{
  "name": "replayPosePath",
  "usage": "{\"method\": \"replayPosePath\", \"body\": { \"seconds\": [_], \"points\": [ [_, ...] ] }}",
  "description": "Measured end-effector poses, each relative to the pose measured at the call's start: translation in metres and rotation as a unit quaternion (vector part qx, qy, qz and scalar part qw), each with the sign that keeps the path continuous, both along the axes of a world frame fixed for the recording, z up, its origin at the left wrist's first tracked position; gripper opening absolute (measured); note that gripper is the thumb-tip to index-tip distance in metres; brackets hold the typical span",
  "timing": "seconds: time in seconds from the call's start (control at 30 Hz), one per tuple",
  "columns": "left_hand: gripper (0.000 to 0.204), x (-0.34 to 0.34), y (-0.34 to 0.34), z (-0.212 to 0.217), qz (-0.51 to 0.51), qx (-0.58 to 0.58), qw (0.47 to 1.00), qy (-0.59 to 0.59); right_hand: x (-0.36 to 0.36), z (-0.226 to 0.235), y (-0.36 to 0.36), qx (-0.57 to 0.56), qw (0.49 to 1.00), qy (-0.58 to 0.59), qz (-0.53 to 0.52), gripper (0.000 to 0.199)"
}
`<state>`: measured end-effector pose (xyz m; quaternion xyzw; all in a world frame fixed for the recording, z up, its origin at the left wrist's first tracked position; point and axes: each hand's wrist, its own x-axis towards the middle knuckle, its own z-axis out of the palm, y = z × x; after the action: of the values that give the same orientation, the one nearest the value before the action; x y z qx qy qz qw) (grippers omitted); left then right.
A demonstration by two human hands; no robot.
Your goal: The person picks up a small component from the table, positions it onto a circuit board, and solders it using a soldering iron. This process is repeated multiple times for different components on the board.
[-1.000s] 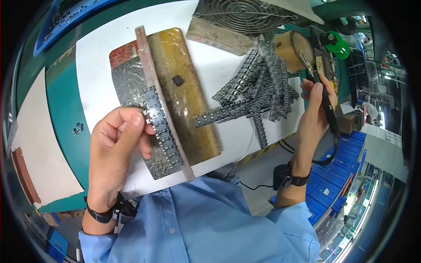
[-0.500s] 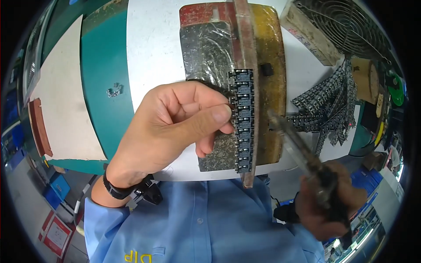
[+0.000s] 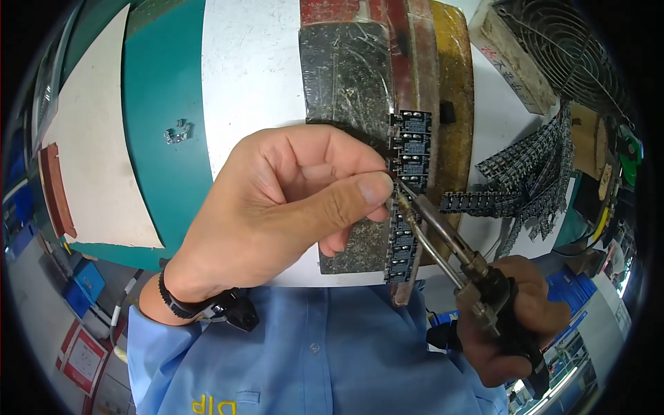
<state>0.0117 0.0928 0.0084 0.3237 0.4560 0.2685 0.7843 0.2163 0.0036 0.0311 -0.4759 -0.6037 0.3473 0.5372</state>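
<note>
A strip of small black circuit boards stands along a narrow reddish-brown bar, which crosses a taped black, red and yellow block. Beside the strip's left edge, my left hand has thumb and forefinger pinched together; what lies between them is hidden. My right hand grips a soldering gun with a thin metal side tube. Its tip meets the boards just beside my left fingertips.
Several more board strips lie heaped at the right, below a fan with a wire guard. Small metal bits sit on the green mat, near a pale board and a brown bar.
My right hand has brought the soldering gun up and left, from right of the bar onto the boards. The block and strip now appear farther right in view; my left hand stays pinched.
</note>
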Motion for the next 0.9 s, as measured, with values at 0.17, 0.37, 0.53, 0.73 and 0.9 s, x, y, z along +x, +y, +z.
{"method": "replayPosePath", "body": {
  "seconds": [0.17,0.37,0.53,0.73,0.9],
  "points": [
    [0.015,-0.001,0.000,-0.002,-0.001,0.005,1.000,0.016,0.010,0.002,-0.004,-0.053,0.997,-0.046,0.042,0.030],
    [0.016,0.001,0.000,-0.003,-0.003,-0.002,1.000,0.016,0.005,-0.014,0.006,0.049,0.998,0.022,0.035,0.033],
    [0.017,0.003,-0.001,-0.004,0.004,-0.004,1.000,0.019,0.009,-0.019,0.006,0.108,0.993,0.037,0.042,0.037],
    [0.016,0.003,-0.002,-0.003,0.007,0.002,1.000,0.016,0.011,-0.018,0.005,0.100,0.994,0.007,0.051,0.041],
    [0.017,0.001,-0.004,-0.005,0.004,-0.001,1.000,0.014,0.011,-0.020,0.002,0.092,0.994,-0.018,0.058,0.044]
  ]
}}
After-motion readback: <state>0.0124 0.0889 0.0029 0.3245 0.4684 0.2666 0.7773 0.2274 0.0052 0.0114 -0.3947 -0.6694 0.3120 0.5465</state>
